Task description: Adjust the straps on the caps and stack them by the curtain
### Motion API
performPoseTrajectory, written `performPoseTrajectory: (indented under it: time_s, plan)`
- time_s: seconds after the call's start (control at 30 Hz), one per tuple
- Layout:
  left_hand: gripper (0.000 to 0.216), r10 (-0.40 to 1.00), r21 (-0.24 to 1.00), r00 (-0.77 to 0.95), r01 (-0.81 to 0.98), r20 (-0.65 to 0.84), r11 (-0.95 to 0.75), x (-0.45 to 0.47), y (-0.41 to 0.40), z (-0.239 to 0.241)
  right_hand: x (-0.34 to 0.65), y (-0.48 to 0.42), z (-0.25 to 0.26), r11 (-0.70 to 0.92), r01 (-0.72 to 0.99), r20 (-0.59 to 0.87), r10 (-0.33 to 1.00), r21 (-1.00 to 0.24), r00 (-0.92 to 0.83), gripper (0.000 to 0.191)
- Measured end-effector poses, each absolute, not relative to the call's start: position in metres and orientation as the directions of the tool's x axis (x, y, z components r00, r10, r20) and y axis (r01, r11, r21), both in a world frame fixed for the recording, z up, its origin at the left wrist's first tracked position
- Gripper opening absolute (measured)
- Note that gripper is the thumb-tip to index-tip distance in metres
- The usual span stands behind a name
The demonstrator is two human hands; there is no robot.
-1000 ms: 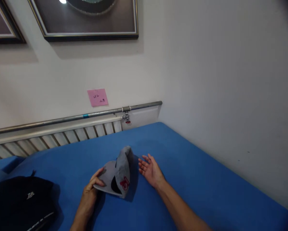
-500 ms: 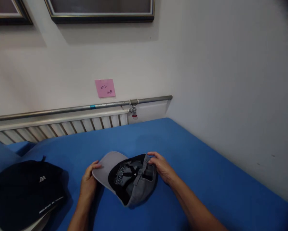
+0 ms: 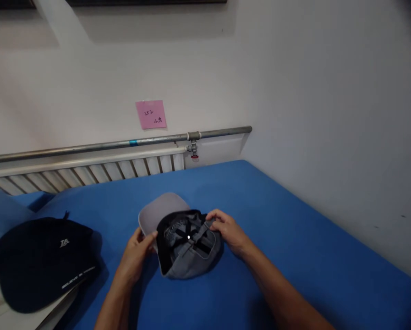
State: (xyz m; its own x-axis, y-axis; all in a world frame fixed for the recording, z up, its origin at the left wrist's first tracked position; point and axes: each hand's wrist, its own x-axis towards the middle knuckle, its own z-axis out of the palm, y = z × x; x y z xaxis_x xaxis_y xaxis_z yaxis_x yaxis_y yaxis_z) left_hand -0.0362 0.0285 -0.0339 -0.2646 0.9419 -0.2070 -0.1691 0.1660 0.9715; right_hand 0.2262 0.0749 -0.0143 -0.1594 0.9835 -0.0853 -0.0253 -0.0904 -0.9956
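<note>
Grey cap [image 3: 188, 250] now flipped inside-up on blue bed [image 3: 294, 238] centre, my left hand [image 3: 136, 256] pinching brim, right hand [image 3: 227, 229] gripping back strap, so lining's exposed.

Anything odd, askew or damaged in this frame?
Nothing looks damaged or spilled. The grey cap lies upside down on the blue cover, lining up, held by the left hand and right hand. The black cap rests partly on something white at the left edge.
</note>
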Motion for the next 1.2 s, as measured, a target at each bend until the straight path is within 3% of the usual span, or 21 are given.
performPoseTrajectory:
  time_s: [0.1, 0.2, 0.27, 0.4, 0.5, 0.57, 0.73, 0.9, 0.93, 1.0, 1.1, 1.2]
  plan:
    - [0.041, 0.918, 0.97, -0.394, -0.238, -0.051, -0.048, -0.034, 0.035, -0.034, 0.228, 0.074, -0.01, -0.122, -0.059, -0.115, 0.986, -0.991, -0.121, 0.033]
    - [0.033, 0.89, 0.987, -0.428, 0.077, 0.159, -0.139, -0.03, 0.031, -0.028, 0.228, 0.073, -0.009, -0.173, 0.052, -0.179, 0.967, -0.984, -0.183, 0.021]
    - [0.029, 0.906, 0.932, -0.312, 0.312, 0.285, -0.186, -0.023, 0.025, -0.024, 0.226, 0.071, -0.009, -0.171, 0.106, -0.19, 0.959, -0.98, -0.21, 0.016]
    - [0.03, 0.917, 0.755, 0.061, 0.547, 0.395, -0.362, -0.001, 0.017, -0.021, 0.224, 0.066, -0.004, -0.128, 0.08, -0.144, 0.956, -0.989, -0.254, 0.014]
    - [0.041, 0.899, 0.609, 0.197, 0.676, 0.392, -0.414, 0.009, 0.014, -0.021, 0.224, 0.063, 0.002, -0.126, -0.037, -0.108, 0.943, -0.991, -0.315, 0.012]
    - [0.042, 0.921, 0.598, 0.206, 0.71, 0.33, -0.373, 0.009, 0.014, -0.019, 0.225, 0.063, 0.004, -0.133, -0.072, -0.103, 0.941, -0.989, -0.322, 0.012]
    - [0.025, 0.977, 0.779, 0.211, 0.605, 0.042, -0.164, 0.002, 0.011, -0.005, 0.224, 0.065, -0.003, -0.102, 0.052, -0.112, 0.958, -0.993, -0.264, 0.012]
    - [0.019, 0.938, 0.958, 0.322, 0.284, -0.123, 0.028, -0.004, 0.008, 0.001, 0.223, 0.067, -0.011, -0.056, 0.234, -0.114, 0.963, -0.971, -0.243, 0.012]
    - [0.02, 0.934, 0.973, 0.334, 0.226, -0.127, 0.051, -0.005, 0.007, 0.001, 0.223, 0.066, -0.009, 0.007, 0.296, -0.057, 0.977, -0.955, -0.206, 0.013]
    - [0.021, 0.936, 0.985, 0.331, 0.153, -0.124, 0.077, -0.007, 0.007, -0.001, 0.223, 0.061, -0.003, 0.222, 0.43, 0.196, 0.975, -0.875, -0.104, 0.015]
    - [0.021, 0.943, 0.986, 0.309, 0.146, -0.121, 0.079, -0.008, 0.007, -0.004, 0.217, 0.046, 0.011, 0.537, 0.505, 0.598, 0.8, -0.676, -0.049, 0.017]
    - [0.02, 0.943, 0.985, 0.308, 0.15, -0.129, 0.086, -0.007, 0.007, -0.006, 0.205, 0.03, 0.017, 0.667, 0.383, 0.637, 0.738, -0.639, -0.224, 0.015]
